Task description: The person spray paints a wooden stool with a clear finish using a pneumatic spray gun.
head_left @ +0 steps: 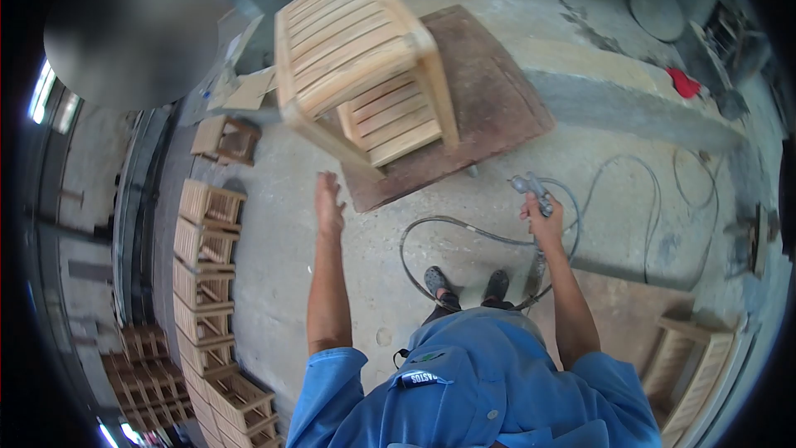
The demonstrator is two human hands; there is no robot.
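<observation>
- Left hand (329, 206) is open, apart from right hand (544, 222), which grips a spray gun (529, 186).
- Slatted stool (348, 41) stands on brown board (497, 99) ahead of both.
- Stool row (199, 278) lines concrete floor (274, 257), left.

Round shape (133, 33): blurred, unidentifiable
Spray gun (529, 185): handle partly hidden by right hand (544, 217)
Blue shirt (489, 382): cut off below
Shirt emblem (427, 357): too small to tell

We could reach over bare floor (278, 220) left of centre; the slatted stool (344, 37) blocks the upper middle, a looped hose (402, 253) crosses mid-frame, a stool row (203, 199) bounds the left.
</observation>
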